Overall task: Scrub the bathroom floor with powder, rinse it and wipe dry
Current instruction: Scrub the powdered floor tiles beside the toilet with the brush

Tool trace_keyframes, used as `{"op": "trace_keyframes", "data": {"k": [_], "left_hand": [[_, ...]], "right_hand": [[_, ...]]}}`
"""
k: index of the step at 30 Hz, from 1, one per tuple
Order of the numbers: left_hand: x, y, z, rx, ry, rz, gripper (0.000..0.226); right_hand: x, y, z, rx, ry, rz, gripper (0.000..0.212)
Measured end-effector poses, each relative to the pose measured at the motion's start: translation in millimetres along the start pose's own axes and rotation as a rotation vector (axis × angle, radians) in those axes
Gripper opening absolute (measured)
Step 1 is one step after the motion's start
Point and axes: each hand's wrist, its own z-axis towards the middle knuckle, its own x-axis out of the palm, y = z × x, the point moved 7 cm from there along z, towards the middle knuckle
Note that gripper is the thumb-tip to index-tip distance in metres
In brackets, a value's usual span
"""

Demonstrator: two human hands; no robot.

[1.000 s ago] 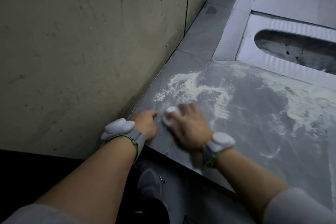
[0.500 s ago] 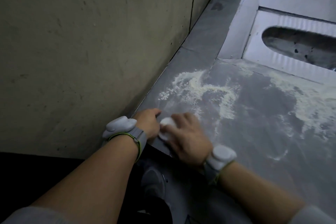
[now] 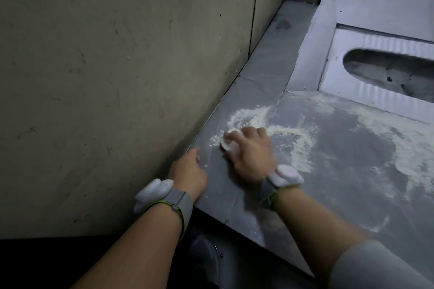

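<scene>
Likely risk: slipping on loose powder (image 3: 294, 138) if pushed too hard, or leaving the heavy patch beside the squat pan (image 3: 385, 70) unscrubbed, well away from the wall (image 3: 117, 77). Could also shove powder over the step edge (image 3: 246, 220), out from the wall foot. Right hand (image 3: 252, 152) near the wall, fingers (image 3: 249, 132) curled together, clamped on a small white scrub pad (image 3: 227, 144) pressed to the grey floor (image 3: 340, 148). Left hand (image 3: 187, 172) against the wall foot, resting on the floor, holding nothing seen; finger spread unclear. Scrubbing underway, rinse and wipe not yet done.
</scene>
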Motion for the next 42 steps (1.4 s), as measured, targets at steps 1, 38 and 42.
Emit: {"op": "trace_keyframes", "data": {"k": [1,38,42], "left_hand": [[-2,0,2,-0.015,-0.025,-0.016,0.056],[60,-33,24,0.303,0.154,0.554,0.083],[58,-38,21,0.317,0.148,0.564,0.080]], "right_hand": [[3,13,-7,-0.062,-0.011,0.022,0.030],[-72,-99,18,0.171,-0.128,0.118,0.044],[-20,-25,-2,-0.220,0.105,0.050,0.044]]}}
